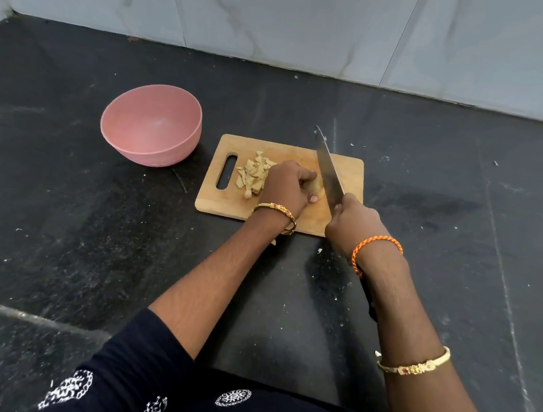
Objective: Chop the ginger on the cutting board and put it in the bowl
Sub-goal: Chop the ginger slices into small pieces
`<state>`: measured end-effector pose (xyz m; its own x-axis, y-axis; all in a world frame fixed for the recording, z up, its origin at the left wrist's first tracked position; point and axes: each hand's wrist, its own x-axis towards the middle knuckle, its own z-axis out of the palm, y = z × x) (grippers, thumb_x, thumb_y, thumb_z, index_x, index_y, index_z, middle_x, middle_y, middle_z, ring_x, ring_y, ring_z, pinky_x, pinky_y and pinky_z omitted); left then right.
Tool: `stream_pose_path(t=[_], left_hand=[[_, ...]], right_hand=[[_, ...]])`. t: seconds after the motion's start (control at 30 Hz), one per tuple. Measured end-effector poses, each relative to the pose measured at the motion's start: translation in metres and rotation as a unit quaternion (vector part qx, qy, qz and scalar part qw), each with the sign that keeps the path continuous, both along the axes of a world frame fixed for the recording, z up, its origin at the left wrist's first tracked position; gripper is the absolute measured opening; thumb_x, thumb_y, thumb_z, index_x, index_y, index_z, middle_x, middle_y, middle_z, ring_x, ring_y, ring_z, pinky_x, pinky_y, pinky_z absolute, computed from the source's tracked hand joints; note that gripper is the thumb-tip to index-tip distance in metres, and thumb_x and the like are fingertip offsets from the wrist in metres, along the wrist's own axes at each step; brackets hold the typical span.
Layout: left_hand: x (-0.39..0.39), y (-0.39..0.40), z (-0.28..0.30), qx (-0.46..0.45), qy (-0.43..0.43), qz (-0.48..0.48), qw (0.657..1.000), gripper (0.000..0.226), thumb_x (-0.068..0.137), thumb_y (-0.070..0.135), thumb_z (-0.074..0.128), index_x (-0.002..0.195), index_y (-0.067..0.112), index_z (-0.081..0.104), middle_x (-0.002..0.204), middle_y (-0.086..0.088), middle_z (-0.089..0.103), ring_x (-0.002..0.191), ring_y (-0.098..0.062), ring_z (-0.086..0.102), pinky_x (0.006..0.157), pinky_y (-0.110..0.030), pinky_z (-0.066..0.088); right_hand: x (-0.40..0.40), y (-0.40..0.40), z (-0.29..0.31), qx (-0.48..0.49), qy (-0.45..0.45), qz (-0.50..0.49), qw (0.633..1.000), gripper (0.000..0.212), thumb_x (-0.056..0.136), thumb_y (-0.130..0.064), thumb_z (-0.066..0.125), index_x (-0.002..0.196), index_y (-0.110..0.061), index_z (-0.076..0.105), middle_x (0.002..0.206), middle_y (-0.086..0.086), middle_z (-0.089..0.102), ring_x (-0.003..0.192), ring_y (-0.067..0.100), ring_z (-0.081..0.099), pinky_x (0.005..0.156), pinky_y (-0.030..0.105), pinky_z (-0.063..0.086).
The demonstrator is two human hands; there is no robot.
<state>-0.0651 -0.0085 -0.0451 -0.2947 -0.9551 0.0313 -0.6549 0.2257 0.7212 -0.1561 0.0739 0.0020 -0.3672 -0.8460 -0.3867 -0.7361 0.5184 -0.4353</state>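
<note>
A wooden cutting board (pixel 349 171) lies on the black counter. My left hand (pixel 288 187) curls over a piece of ginger (pixel 316 187) in the board's middle, holding it down. A pile of chopped ginger pieces (pixel 253 174) sits just left of that hand, near the board's handle slot. My right hand (pixel 354 222) grips the handle of a large knife (pixel 328 171); its blade slants over the board right beside the held ginger. A pink bowl (pixel 151 124) stands to the left of the board with nothing visible inside.
The black stone counter (pixel 57 195) stretches around the board, speckled with small white scraps. A marble-tiled wall (pixel 288 14) bounds it at the back and left. My dark patterned clothing fills the bottom of the view.
</note>
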Motion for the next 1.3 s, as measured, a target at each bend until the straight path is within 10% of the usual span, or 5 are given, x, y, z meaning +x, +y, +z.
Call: stream_pose_path(t=[0.57,1.3], left_hand=[[0.002,0.005,0.006,0.013,0.019,0.009,1.0,0.044,0.068,0.005,0.078,0.111,0.005,0.066,0.108,-0.011,0.068,0.099,-0.02,0.062,0.089,-0.023,0.046],[0.003,0.002,0.005,0.027,0.024,0.009,0.999,0.043,0.07,0.006,0.078,0.111,0.005,0.066,0.111,-0.01,0.068,0.1,-0.018,0.062,0.084,-0.015,0.041]], right_hand=[[0.007,0.081,-0.003,-0.04,-0.05,-0.074,0.995,0.017,0.099,-0.026,0.031,0.09,-0.015,0.04,0.08,0.012,0.052,0.081,0.036,0.057,0.075,0.039,0.049],[-0.001,0.031,-0.008,-0.042,-0.043,-0.043,0.997,0.023,0.1,-0.025,0.031,0.106,-0.01,0.047,0.094,0.014,0.052,0.082,0.03,0.053,0.073,0.034,0.043]])
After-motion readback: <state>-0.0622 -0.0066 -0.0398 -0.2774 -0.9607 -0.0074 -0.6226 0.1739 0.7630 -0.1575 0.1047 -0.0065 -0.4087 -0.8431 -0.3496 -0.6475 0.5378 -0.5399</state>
